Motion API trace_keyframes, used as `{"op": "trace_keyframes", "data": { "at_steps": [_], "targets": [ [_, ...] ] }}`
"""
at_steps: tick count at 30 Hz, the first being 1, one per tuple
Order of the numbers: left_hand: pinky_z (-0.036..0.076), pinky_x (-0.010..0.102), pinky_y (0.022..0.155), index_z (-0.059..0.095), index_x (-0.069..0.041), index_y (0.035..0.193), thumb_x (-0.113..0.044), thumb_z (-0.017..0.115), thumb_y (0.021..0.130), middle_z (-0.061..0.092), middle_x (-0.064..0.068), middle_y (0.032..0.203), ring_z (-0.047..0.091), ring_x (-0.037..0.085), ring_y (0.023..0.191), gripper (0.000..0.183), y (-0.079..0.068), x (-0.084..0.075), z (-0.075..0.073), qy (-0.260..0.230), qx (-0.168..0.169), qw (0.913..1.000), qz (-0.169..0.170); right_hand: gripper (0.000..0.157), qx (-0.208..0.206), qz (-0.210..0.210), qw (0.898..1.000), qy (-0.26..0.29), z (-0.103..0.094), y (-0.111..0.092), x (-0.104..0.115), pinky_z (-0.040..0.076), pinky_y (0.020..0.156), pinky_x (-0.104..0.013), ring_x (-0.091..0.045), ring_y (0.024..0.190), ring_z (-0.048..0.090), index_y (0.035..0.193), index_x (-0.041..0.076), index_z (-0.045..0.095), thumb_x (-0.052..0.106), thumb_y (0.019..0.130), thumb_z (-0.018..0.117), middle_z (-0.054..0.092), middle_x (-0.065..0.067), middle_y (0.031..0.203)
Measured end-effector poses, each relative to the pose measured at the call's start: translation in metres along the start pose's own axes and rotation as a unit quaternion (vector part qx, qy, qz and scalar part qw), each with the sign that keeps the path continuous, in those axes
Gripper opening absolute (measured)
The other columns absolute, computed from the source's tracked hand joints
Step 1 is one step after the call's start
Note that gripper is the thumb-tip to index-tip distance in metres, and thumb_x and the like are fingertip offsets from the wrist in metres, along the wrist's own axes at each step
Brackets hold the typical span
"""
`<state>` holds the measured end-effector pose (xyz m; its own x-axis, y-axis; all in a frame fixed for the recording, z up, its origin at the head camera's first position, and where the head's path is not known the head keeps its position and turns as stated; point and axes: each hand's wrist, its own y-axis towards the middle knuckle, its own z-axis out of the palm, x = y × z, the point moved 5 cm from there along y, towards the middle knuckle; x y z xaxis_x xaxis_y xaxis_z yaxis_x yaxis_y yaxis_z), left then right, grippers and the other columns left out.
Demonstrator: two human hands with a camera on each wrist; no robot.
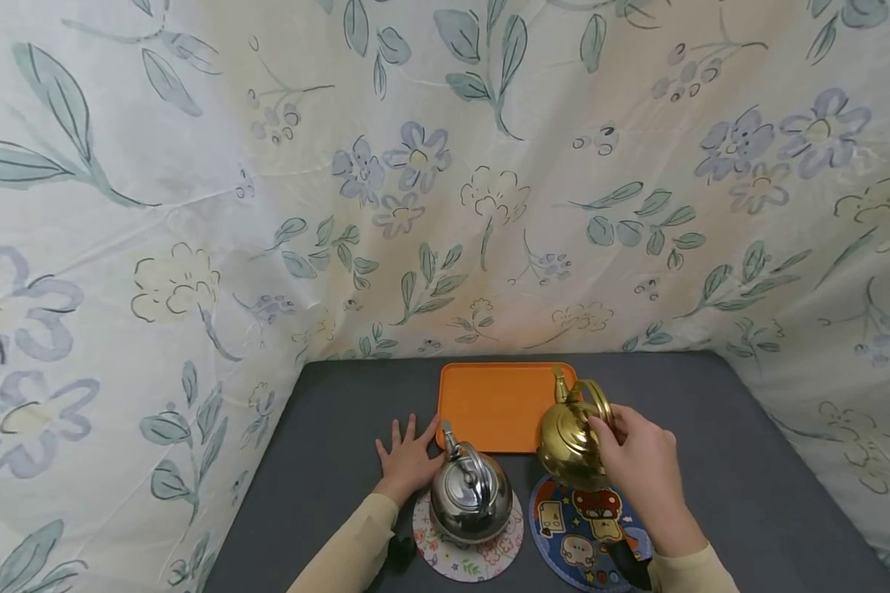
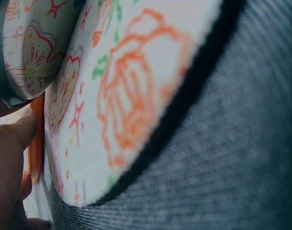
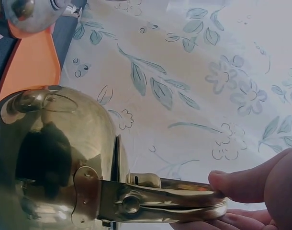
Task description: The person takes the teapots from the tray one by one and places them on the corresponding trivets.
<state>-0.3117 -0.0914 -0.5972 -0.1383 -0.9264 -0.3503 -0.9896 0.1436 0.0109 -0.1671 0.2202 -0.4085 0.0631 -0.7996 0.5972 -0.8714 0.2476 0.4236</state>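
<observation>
My right hand [image 1: 647, 465] grips the handle of a gold kettle [image 1: 569, 449], thumb on one side and fingers on the other. The kettle covers the tray's near right corner and the far rim of a round blue cartoon mat [image 1: 578, 552]; it appears raised. A silver kettle [image 1: 469, 502] stands on a round floral mat [image 1: 467, 568], its handle upright. My left hand [image 1: 408, 463] lies with fingers spread on the dark table, just left of the silver kettle. Its thumb side reaches the left edge of the orange tray [image 1: 500, 403].
The dark grey table [image 1: 371, 387] is enclosed by a floral cloth [image 1: 445, 272] at the back and sides. A black strap [image 1: 626, 564] is at my right wrist and a dark wrist device [image 1: 402, 550] is at my left.
</observation>
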Motion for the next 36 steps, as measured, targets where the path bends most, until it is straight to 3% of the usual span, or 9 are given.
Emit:
{"op": "trace_keyframes", "data": {
  "at_steps": [5, 12, 27, 36],
  "targets": [
    [0.011, 0.08, 0.11, 0.039, -0.04, 0.156, -0.059, 0.066, 0.09, 0.029, 0.015, 0.165, 0.015, 0.049, 0.153, 0.073, 0.002, 0.002, 0.003, 0.003, 0.003, 1.0, -0.002, 0.03, 0.001, 0.006, 1.0, 0.0, -0.004, -0.007, -0.001, 0.057, 0.068, -0.054, -0.028, 0.065, 0.07, 0.11, -0.007, 0.071, 0.018, 0.095, 0.072, 0.077, -0.019, 0.09],
    [0.012, 0.081, 0.11, 0.039, -0.04, 0.155, -0.059, 0.065, 0.09, 0.03, 0.015, 0.165, 0.015, 0.049, 0.152, 0.073, 0.004, 0.002, 0.005, 0.005, 0.002, 1.0, 0.001, 0.034, 0.015, 0.024, 1.0, 0.003, -0.005, -0.018, -0.007, 0.057, 0.073, -0.056, -0.034, 0.077, 0.074, 0.114, -0.008, 0.07, 0.02, 0.095, 0.071, 0.076, -0.023, 0.096],
    [0.009, 0.08, 0.111, 0.037, -0.042, 0.156, -0.058, 0.066, 0.09, 0.028, 0.013, 0.166, 0.013, 0.048, 0.153, 0.073, 0.008, 0.002, 0.004, 0.006, 0.007, 1.0, -0.004, 0.04, 0.078, 0.097, 0.992, 0.009, 0.004, -0.038, -0.023, 0.059, 0.073, -0.052, -0.033, 0.081, 0.075, 0.12, -0.007, 0.068, 0.025, 0.097, 0.07, 0.076, -0.022, 0.101],
    [0.011, 0.081, 0.11, 0.039, -0.039, 0.156, -0.057, 0.066, 0.091, 0.029, 0.015, 0.165, 0.015, 0.05, 0.152, 0.073, 0.006, -0.001, 0.003, 0.001, 0.008, 0.9999, -0.005, 0.038, 0.096, 0.116, 0.989, 0.013, 0.01, -0.044, -0.035, 0.059, 0.072, -0.05, -0.033, 0.08, 0.074, 0.117, -0.008, 0.068, 0.024, 0.096, 0.071, 0.076, -0.022, 0.098]
  ]
}}
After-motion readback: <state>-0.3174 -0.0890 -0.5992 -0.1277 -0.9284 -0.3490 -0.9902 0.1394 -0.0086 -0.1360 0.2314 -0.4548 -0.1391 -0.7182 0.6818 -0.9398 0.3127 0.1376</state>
